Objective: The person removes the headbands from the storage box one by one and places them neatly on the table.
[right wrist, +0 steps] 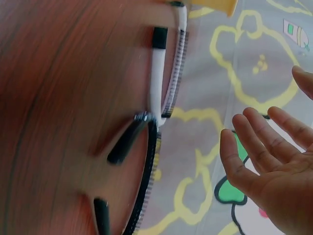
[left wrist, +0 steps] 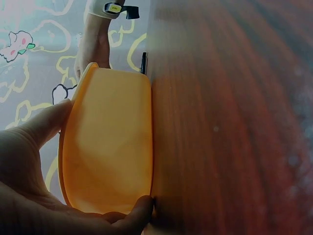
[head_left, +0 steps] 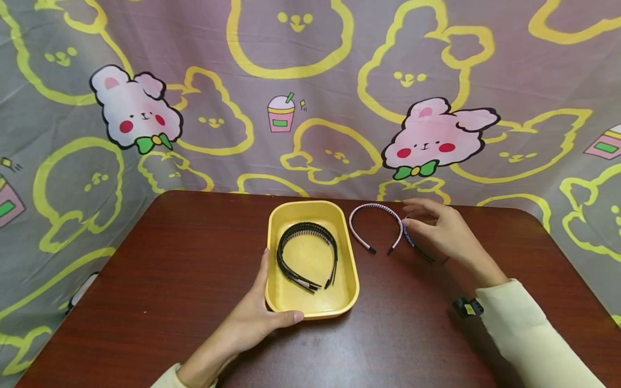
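In the head view, my left hand (head_left: 249,318) grips the near left corner of a yellow plastic tray (head_left: 330,310), its thumb at the front rim. Several black toothed headbands (head_left: 282,253) lie stacked inside, with a pale one partly showing among them. To the tray's right rests a pale pink headband (head_left: 359,237) with black tips. My right hand (head_left: 443,229) hovers over a dark headband with a blue stretch (head_left: 409,235), hiding part of it. From the right wrist, the fingers look spread and hold nothing, beside the black headband (right wrist: 146,171).
The reddish-brown wooden table (head_left: 194,258) spans the view. Behind and around it hangs a cartoon-printed curtain (head_left: 335,97), close to the table's back edge. A black strap with a small device (head_left: 468,307) sits at the right cuff.
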A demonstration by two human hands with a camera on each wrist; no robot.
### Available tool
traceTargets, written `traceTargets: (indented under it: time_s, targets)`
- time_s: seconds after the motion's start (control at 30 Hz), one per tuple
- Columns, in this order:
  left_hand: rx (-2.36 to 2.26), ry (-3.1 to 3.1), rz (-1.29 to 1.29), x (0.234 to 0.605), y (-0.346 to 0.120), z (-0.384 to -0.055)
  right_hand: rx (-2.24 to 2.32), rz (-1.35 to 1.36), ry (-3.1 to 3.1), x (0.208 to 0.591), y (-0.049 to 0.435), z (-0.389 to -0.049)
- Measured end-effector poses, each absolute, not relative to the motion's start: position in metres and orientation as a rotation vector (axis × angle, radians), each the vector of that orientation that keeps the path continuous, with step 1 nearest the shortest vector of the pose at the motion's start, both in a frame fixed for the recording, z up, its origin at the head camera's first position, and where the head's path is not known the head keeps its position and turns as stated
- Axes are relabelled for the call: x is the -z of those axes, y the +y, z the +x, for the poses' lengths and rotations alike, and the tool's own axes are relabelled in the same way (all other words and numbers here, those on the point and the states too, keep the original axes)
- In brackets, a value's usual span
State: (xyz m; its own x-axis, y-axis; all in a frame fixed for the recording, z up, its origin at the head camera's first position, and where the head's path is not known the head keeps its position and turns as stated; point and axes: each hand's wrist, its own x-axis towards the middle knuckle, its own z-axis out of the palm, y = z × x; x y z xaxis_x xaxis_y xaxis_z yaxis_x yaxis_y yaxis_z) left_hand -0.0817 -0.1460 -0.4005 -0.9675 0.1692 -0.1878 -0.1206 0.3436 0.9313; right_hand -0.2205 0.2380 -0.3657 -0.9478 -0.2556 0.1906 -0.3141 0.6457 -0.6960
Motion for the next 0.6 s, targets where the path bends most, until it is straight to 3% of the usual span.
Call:
traceTargets:
  time_s: [0.6]
  targets:
    - [-1.632,2.387,0.038,0.400,-0.146,-0.082,-1.391,0.593,-2.718,0.369,0.182,-0.222]
